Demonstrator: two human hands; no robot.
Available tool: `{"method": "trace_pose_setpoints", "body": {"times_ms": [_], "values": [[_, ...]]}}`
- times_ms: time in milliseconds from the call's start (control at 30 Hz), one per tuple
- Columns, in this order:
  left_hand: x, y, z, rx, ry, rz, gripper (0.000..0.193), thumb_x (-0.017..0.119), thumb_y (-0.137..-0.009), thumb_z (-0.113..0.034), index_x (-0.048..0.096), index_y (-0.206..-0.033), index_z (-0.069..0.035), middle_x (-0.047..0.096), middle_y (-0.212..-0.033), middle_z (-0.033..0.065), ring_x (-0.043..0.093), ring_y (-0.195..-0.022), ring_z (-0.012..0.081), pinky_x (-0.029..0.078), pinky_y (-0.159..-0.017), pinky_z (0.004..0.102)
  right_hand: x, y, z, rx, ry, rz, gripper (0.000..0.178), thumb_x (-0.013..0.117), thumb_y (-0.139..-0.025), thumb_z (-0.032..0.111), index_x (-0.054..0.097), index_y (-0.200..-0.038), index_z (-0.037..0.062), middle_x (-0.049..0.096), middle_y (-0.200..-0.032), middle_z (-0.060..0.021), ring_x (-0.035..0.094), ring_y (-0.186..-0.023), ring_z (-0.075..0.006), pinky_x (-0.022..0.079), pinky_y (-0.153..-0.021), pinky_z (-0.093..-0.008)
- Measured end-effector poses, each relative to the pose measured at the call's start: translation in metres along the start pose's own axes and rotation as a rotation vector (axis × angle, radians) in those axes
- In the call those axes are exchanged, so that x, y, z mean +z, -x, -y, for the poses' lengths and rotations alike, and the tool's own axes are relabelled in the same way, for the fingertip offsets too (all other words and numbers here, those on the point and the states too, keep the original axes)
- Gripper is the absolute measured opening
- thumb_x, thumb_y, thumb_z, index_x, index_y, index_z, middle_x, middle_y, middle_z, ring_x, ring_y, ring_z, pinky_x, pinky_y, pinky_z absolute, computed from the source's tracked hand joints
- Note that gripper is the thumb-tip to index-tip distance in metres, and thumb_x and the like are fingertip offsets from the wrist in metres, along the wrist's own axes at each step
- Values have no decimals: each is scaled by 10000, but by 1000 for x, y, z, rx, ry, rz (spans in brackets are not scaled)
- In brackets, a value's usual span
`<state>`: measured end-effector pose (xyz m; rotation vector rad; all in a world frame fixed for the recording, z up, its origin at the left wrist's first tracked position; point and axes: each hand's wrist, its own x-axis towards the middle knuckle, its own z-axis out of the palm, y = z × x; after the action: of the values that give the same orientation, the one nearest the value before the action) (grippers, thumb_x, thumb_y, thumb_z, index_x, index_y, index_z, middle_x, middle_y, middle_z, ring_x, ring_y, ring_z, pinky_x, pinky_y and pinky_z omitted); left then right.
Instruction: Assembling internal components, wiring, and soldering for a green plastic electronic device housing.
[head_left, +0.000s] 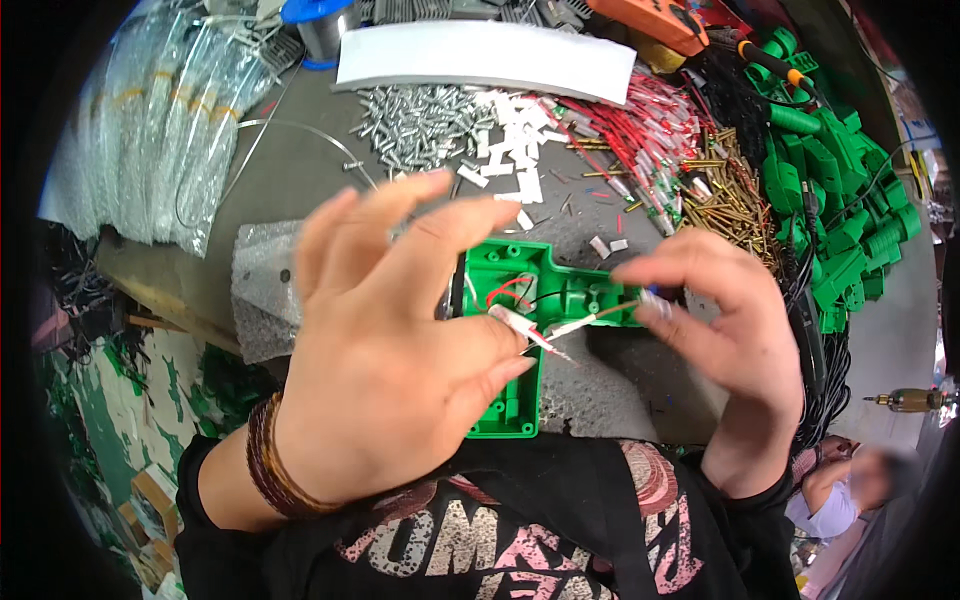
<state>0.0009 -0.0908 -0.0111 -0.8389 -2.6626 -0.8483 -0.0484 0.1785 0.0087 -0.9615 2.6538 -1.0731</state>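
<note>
Head view: left hand, dark bracelet at its wrist, thumb and forefinger closed in a pinch, other fingers lifted and spread. Caught at the pinch: a white sleeve with thin wire ends, set slantwise. Right hand level with it, fingers curled, thumb and forefinger slightly parted; a brown wire runs to the thumb from a second white sleeve. Blur there; cannot tell whether the right fingers grip it.

Beneath and between both hands, a green case, open side up, partly hidden by the left hand. Red wires loop inside, just beyond the left pinch.

Left of the left hand, a sheet of bubble wrap. Past its raised fingers, grey screws in a heap, small white pieces alongside. Beyond the right hand, brass pins, then red leads; green parts piled to its upper right. Farther out from both hands, a curved white strip; behind it, a blue-rimmed spool and an orange tool.
</note>
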Motion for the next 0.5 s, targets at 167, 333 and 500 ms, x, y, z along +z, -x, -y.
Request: {"method": "trace_pose_setpoints", "body": {"times_ms": [167, 333, 500], "values": [[5, -9, 13, -37, 179, 147, 170, 776, -686, -126, 741, -852, -136, 620, -1283, 118, 569, -1146, 356, 375, -1020, 466, 3, -9, -16, 287, -62, -46, 236, 790, -743, 14, 669, -945, 32, 660, -853, -82, 629, -743, -229, 501, -664, -330], [12, -16, 20, -128, 154, 176, 224, 773, -677, -103, 690, -883, -129, 629, -1157, 115, 583, -1062, 319, 389, -934, 413, 9, 26, 8, -245, 320, -332, 293, 853, -684, 138, 656, -888, 63, 638, -893, -77, 633, -772, -233, 519, -652, -338], [7, -22, 21, -74, 142, 242, 332, 738, -677, -56, 672, -996, -124, 606, -1232, 126, 556, -1158, 320, 378, -1000, 417, 67, 12, 30, -314, 240, -174, 227, 749, -744, 136, 697, -951, 59, 653, -963, -58, 653, -784, -190, 533, -614, -308]]}}
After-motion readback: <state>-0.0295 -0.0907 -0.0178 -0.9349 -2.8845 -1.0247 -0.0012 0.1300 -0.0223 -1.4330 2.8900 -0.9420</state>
